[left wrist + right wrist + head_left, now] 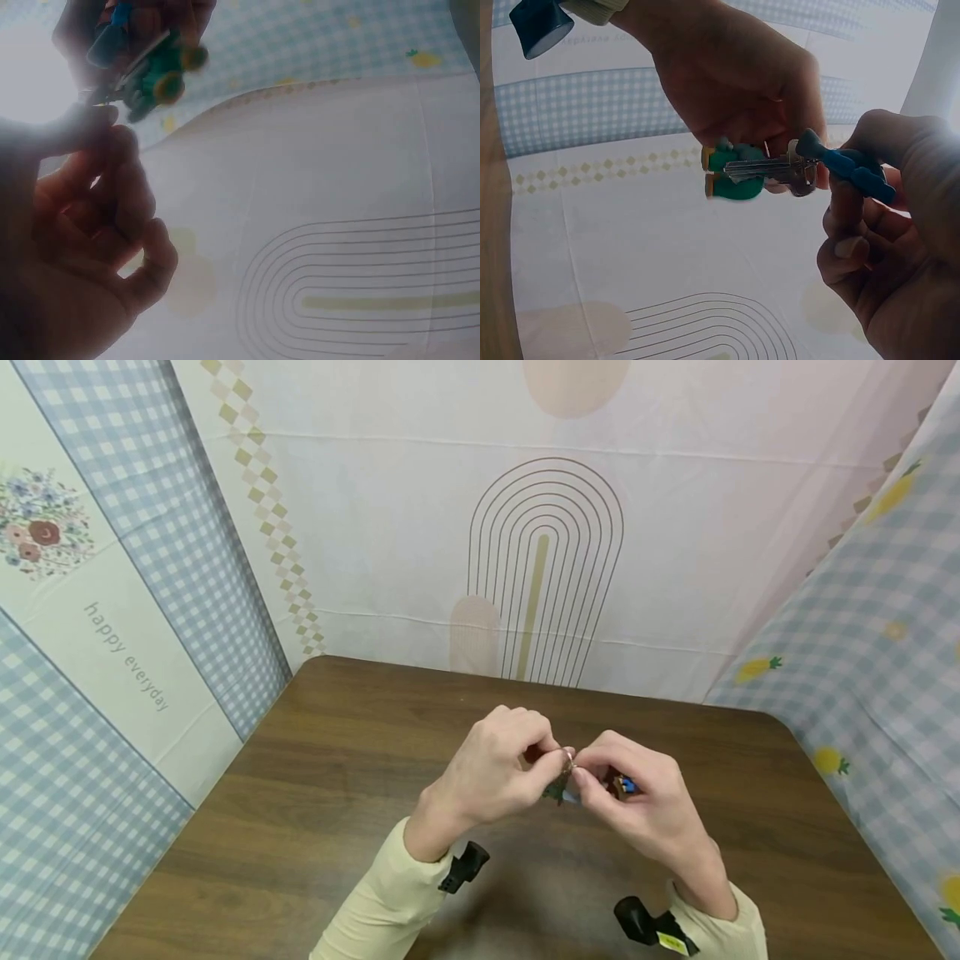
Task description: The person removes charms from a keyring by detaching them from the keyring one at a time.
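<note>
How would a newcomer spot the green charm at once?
Over the brown table, find where the left hand and right hand meet. In the right wrist view, look below the left hand, behind the metal key. The green charm is the chunky one with yellowish ends, unlike the blue charm.
</note>
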Tool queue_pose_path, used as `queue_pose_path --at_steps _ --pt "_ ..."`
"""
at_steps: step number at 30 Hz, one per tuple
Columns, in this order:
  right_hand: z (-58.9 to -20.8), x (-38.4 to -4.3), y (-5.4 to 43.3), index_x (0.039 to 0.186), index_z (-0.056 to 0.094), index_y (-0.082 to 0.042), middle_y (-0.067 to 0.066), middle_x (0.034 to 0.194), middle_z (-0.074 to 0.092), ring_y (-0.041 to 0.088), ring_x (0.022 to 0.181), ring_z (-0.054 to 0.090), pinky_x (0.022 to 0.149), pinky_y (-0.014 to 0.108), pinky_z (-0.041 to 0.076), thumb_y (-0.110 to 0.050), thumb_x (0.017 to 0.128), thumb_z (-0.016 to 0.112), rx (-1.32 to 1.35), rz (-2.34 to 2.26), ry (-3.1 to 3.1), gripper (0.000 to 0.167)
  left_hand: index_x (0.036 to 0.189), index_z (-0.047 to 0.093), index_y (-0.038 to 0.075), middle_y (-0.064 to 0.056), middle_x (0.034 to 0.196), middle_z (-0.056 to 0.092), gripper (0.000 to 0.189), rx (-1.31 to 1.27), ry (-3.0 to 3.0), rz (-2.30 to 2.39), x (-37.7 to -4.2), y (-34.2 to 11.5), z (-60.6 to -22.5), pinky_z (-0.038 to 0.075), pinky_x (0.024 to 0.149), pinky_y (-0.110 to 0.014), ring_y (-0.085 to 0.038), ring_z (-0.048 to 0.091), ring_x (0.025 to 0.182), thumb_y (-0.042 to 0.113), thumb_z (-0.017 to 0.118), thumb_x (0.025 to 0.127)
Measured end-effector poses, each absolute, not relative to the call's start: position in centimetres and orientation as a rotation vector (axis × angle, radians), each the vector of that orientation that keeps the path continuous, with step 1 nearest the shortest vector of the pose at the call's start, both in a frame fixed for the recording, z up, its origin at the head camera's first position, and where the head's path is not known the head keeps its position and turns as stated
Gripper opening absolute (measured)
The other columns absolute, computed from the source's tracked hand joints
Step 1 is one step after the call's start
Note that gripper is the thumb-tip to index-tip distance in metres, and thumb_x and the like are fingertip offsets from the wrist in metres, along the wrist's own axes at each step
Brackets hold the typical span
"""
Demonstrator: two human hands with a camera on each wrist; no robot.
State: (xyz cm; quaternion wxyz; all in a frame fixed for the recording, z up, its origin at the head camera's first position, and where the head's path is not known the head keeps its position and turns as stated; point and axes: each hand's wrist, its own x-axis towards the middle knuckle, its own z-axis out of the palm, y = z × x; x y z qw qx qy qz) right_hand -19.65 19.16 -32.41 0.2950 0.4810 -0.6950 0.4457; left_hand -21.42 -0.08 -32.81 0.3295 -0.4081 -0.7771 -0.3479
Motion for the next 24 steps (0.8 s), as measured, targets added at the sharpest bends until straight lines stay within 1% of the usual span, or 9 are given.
queue_pose_path --at_steps 3,6,10,13,17,21,24 --pt "-32.31 -19.61 19.14 0.081 0.063 -0.004 -0.001 0.073 0.054 0.001 0.066 0.047 0.053 0.017 0.038 0.001 0.088 0.064 1.283 1.192 -1.842 0.008 0.066 0.056 0.019 0.011 0.061 0.054 0.022 -1.048 -2.069 -0.969 -21.28 -0.04 -32.79 0.037 0.064 -0.016 -0.004 0.048 0.058 0.012 0.067 0.083" --pt "-32.28 -19.60 19.13 0.081 0.063 -0.004 -0.001 0.073 0.053 0.001 0.066 0.046 0.053 0.017 0.038 0.002 0.087 0.064 1.281 1.190 -1.840 0.008 0.068 0.057 0.019 0.011 0.061 0.054 0.020 -1.048 -2.109 -1.009 -21.25 0.03 -32.75 0.038 0.064 -0.015 -0.002 0.047 0.058 0.013 0.066 0.085" --pt "-32.29 -19.58 19.13 0.081 0.063 -0.005 -0.001 0.073 0.053 0.000 0.066 0.046 0.052 0.017 0.037 0.001 0.088 0.064 1.270 1.171 -1.846 0.009 0.080 0.063 0.017 0.010 0.072 0.061 0.009 -1.074 -2.103 -0.979 -21.34 0.14 -32.69 0.041 0.068 -0.015 0.000 0.052 0.066 0.010 0.065 0.086" --pt "-32.27 -19.57 19.13 0.081 0.063 -0.005 -0.001 0.073 0.054 0.000 0.066 0.046 0.052 0.017 0.037 0.001 0.087 0.064 1.266 1.167 -1.846 0.009 0.085 0.064 0.015 0.008 0.078 0.063 0.007 -1.086 -2.061 -0.917 -21.40 0.14 -32.68 0.040 0.068 -0.016 -0.003 0.056 0.071 0.009 0.066 0.086" --pt "-32.21 -19.51 19.09 0.081 0.063 -0.004 -0.001 0.073 0.054 0.000 0.066 0.046 0.052 0.018 0.037 0.002 0.087 0.064 1.273 1.175 -1.840 0.009 0.079 0.062 0.016 0.009 0.074 0.060 0.011 -1.087 -2.045 -0.882 -21.35 0.10 -32.63 0.038 0.066 -0.018 -0.006 0.054 0.067 0.009 0.065 0.086" --pt "-32.18 -19.46 19.00 0.081 0.063 -0.004 -0.001 0.073 0.054 0.001 0.066 0.046 0.051 0.019 0.037 0.003 0.087 0.064 1.281 1.193 -1.835 0.009 0.075 0.059 0.018 0.010 0.069 0.058 0.014 -1.067 -2.089 -0.931 -21.19 0.07 -32.63 0.038 0.066 -0.017 -0.004 0.050 0.063 0.011 0.064 0.086" --pt "-32.18 -19.48 18.94 0.081 0.063 -0.003 -0.001 0.073 0.054 0.001 0.066 0.046 0.051 0.019 0.037 0.004 0.086 0.064 1.277 1.203 -1.840 0.009 0.077 0.061 0.018 0.011 0.070 0.059 0.011 -1.059 -2.117 -0.967 -21.16 0.04 -32.69 0.040 0.068 -0.017 -0.001 0.050 0.064 0.012 0.064 0.086"
